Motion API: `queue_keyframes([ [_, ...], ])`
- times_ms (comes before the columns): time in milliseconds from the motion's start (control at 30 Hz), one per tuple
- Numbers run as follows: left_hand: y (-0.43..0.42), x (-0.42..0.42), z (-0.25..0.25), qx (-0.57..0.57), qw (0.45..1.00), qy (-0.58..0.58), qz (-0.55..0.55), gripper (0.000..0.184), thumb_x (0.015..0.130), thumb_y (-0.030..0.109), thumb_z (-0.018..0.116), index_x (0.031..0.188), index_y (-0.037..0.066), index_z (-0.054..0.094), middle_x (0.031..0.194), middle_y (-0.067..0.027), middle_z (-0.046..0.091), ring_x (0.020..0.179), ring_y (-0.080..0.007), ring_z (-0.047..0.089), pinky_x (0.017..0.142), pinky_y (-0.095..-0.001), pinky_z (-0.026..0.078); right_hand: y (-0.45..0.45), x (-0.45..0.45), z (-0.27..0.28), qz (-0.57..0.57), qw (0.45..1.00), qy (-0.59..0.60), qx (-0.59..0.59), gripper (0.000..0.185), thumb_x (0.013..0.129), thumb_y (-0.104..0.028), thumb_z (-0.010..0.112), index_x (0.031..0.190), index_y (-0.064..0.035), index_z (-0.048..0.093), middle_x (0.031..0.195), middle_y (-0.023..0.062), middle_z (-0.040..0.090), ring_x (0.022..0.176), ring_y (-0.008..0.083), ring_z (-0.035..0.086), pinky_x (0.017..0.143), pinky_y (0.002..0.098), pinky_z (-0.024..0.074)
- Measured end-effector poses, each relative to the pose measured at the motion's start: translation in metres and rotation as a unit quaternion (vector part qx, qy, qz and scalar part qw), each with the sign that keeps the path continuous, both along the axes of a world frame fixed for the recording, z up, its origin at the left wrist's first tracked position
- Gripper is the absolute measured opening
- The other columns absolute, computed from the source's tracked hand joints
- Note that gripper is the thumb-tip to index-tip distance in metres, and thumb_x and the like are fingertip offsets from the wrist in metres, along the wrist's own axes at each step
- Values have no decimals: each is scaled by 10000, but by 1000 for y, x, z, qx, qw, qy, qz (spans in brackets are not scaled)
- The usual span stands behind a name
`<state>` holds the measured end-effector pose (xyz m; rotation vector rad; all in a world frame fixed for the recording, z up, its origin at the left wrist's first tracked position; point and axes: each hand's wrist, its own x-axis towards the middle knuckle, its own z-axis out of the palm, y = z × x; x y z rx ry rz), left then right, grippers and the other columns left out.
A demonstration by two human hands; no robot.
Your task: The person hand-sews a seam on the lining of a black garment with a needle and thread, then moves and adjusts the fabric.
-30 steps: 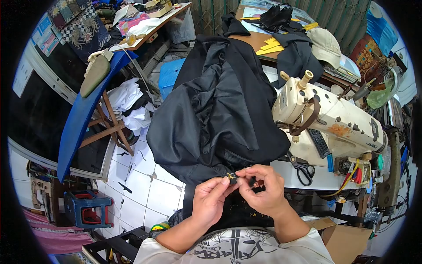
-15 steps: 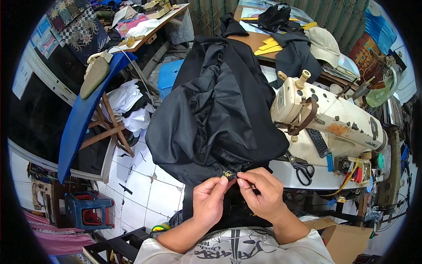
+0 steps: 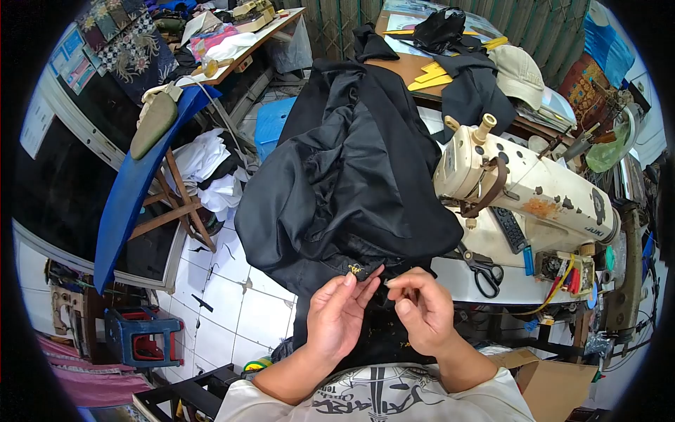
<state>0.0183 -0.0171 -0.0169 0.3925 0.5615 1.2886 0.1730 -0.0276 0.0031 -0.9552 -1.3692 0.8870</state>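
A black garment (image 3: 351, 176) with a shiny lining spreads over the sewing table's left end and hangs toward my lap. My left hand (image 3: 339, 309) pinches its near edge between thumb and fingers, beside a small patch of yellow thread (image 3: 355, 269). Just to the right, my right hand (image 3: 423, 309) is closed, thumb against curled fingers, a small gap from the cloth. Whatever sits in its fingertips is too small to name. Bits of yellow thread lie on the dark cloth over my lap.
A white sewing machine (image 3: 524, 176) stands at the right, with black scissors (image 3: 485, 274) and a remote control (image 3: 509, 228) near it. A blue ironing board (image 3: 140, 190) is on the left, a blue and red stool (image 3: 143, 336) below it. Behind lies a cap (image 3: 517, 74).
My right hand has drawn slightly right and away from the garment's edge. My left hand has shifted a little left, its fingers more extended, with the yellow-threaded edge.
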Motion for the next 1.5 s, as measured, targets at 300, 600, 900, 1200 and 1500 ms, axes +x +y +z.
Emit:
queue_keyframes([
  [300, -5, 4, 0, 16, 1000, -6, -3, 210, 1030, 94, 505, 1038, -41, 666, 1172, -188, 677, 1159, -268, 630, 1040, -363, 484, 12, -7, -3, -22, 994, -96, 49, 171, 809, 14, 756, 914, 2, 622, 851, 90, 633, 629, 123, 606, 525, 244, 480],
  [600, -10, 11, -10, 59, 991, 99, 62, 164, 993, 60, 589, 1001, -67, 692, 973, -91, 691, 905, -126, 626, 852, -260, 478, 19, -6, 0, -97, 960, -219, 146, 152, 802, 30, 733, 937, 8, 665, 773, 118, 654, 629, 236, 648, 541, 321, 519],
  [900, -7, 16, -5, 150, 897, 396, 125, 171, 929, 88, 697, 856, -67, 695, 666, 12, 520, 605, -50, 388, 535, -239, 292, 19, -7, -3, -132, 931, -294, 170, 187, 756, 24, 747, 901, 5, 630, 719, 93, 613, 593, 244, 621, 524, 318, 504],
  [1200, -3, 6, -9, 73, 979, 174, 78, 174, 996, 82, 570, 969, -51, 679, 1083, -190, 695, 1069, -297, 659, 976, -394, 500, 8, 13, -5, -114, 976, -148, 109, 188, 844, 13, 676, 987, -23, 559, 811, 79, 586, 559, 121, 515, 498, 229, 421],
  [1500, -10, -2, -13, 138, 927, 339, 80, 75, 948, 9, 632, 960, -61, 657, 934, -100, 703, 819, -155, 663, 757, -276, 508, 13, 10, -2, -3, 991, -116, 73, 187, 811, -16, 770, 936, -2, 632, 896, 105, 637, 648, 150, 607, 558, 253, 487],
])
